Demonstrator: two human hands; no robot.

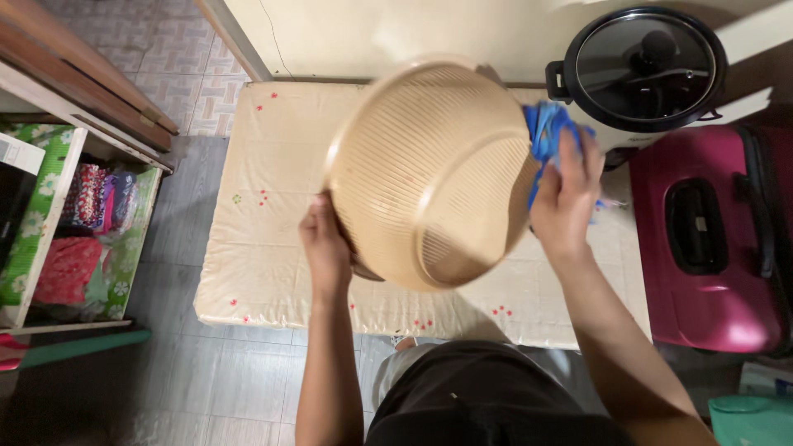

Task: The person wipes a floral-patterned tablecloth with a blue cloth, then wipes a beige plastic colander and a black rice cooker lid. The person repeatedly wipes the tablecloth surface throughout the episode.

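Observation:
A round beige plastic strainer basket (429,169) is held up in front of me, tilted with its slotted underside facing the camera. My left hand (325,248) grips its lower left rim. My right hand (568,198) presses a blue cloth (545,132) against the basket's right side. Both forearms reach up from the bottom of the view.
Below the basket lies a cream cushioned mat (273,215) with small red flower prints. A black-lidded rice cooker (644,66) stands at the back right beside a magenta suitcase (710,239). A shelf with folded clothes (74,223) is at the left on the grey floor.

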